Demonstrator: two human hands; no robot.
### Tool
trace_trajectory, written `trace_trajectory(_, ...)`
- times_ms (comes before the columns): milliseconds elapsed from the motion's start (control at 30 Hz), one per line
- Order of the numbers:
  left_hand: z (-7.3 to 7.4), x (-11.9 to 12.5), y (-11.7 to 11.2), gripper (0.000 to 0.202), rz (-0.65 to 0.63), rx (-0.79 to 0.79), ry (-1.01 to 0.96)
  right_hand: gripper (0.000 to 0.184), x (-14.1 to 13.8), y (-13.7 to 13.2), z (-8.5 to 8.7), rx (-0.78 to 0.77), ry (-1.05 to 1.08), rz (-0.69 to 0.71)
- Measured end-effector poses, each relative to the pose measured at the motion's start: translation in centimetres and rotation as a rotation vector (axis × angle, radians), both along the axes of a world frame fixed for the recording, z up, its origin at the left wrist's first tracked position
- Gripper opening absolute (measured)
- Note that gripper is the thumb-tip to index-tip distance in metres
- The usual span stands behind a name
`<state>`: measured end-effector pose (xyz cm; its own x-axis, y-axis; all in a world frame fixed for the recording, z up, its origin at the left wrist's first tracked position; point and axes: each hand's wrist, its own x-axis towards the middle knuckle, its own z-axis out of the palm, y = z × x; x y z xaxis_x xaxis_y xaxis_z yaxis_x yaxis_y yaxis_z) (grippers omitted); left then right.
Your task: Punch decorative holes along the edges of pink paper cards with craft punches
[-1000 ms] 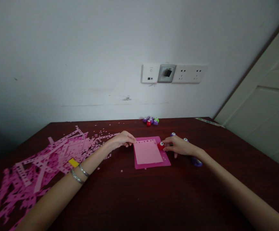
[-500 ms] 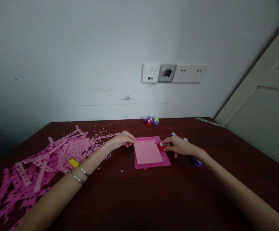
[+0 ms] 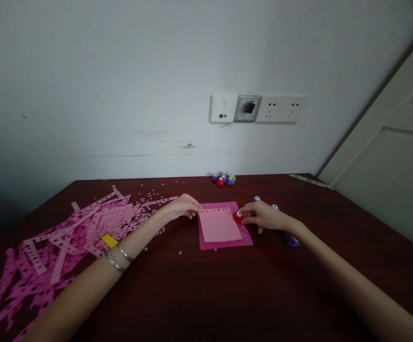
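Observation:
A light pink paper square (image 3: 219, 224) lies on a darker pink sheet (image 3: 244, 239) in the middle of the dark wooden table (image 3: 227, 294). My left hand (image 3: 181, 206) rests at the paper's far left corner, fingers curled and pinching its edge. My right hand (image 3: 265, 216) holds a small red paper punch (image 3: 238, 216) against the right edge of the paper. A row of punched holes runs along the paper's far edge.
A heap of punched pink paper strips (image 3: 67, 237) and a yellow scrap (image 3: 109, 240) cover the left of the table. Several small punches (image 3: 223, 179) sit by the wall; purple ones (image 3: 292, 240) lie beside my right wrist. Wall sockets (image 3: 258, 109) are above, a door (image 3: 388, 166) at right.

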<state>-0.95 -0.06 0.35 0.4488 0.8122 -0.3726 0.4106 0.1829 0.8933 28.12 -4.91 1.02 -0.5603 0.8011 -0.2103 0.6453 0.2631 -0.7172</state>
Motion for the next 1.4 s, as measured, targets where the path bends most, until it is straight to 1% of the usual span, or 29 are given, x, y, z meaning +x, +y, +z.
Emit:
trace_trajectory(167,-0.4,0.0,0.1,0.020,-0.013,-0.003,-0.035,0.037,0.1,0.2,-0.4,0.014,-0.001,-0.002)
trace_trajectory(300,-0.8,0.3,0.0,0.018,-0.015,-0.002,-0.029,0.036,0.1,0.2,-0.4,0.024,0.002,0.004)
trace_trajectory(400,-0.8,0.6,-0.2,0.019,-0.037,0.074,0.011,0.035,0.0,0.2,-0.4,0.023,0.004,-0.007)
trace_trajectory(467,-0.7,1.0,-0.6,0.023,-0.071,0.199,0.087,0.034,0.0,0.2,-0.3,0.024,0.002,-0.010)
trace_trajectory(500,-0.5,1.1,-0.8,0.025,-0.085,0.286,0.143,0.034,-0.1,0.1,-0.3,0.025,0.000,-0.008)
trace_trajectory(567,-0.1,1.7,-1.6,0.030,-0.086,0.523,0.286,0.034,-0.1,0.1,-0.3,0.031,0.000,-0.002)
trace_trajectory(633,0.4,2.4,-2.8,0.033,-0.081,0.792,0.451,0.035,-0.1,0.1,-0.3,0.035,-0.001,0.001)
trace_trajectory(667,0.6,2.8,-3.5,0.035,-0.099,0.904,0.530,0.035,-0.1,0.1,-0.3,0.036,-0.003,0.003)
trace_trajectory(700,0.6,3.3,-4.3,0.036,-0.135,0.981,0.595,0.035,-0.1,0.1,-0.3,0.036,-0.007,0.004)
trace_trajectory(767,0.4,4.2,-5.8,0.041,-0.226,1.058,0.688,0.034,-0.1,0.1,-0.2,0.034,-0.016,0.009)
trace_trajectory(867,-0.8,5.2,-7.4,0.054,-0.260,1.107,0.798,0.031,-0.1,0.0,-0.1,0.034,-0.029,0.010)
trace_trajectory(933,-1.8,5.6,-7.8,0.059,-0.268,1.109,0.839,0.031,-0.1,0.0,-0.1,0.038,-0.033,0.005)
trace_trajectory(1000,-2.4,5.7,-7.9,0.060,-0.272,1.103,0.858,0.030,-0.1,0.0,-0.1,0.046,-0.035,0.001)
trace_trajectory(1067,-2.6,5.7,-7.8,0.061,-0.274,1.095,0.863,0.029,-0.1,0.0,-0.2,0.058,-0.037,0.003)
trace_trajectory(1267,-2.2,5.6,-7.6,0.061,-0.288,1.057,0.845,0.027,-0.2,0.0,-0.4,0.072,-0.030,0.009)
trace_trajectory(1400,-2.4,5.6,-7.6,0.061,-0.295,1.039,0.828,0.027,-0.3,-0.1,-0.3,0.068,-0.027,0.010)
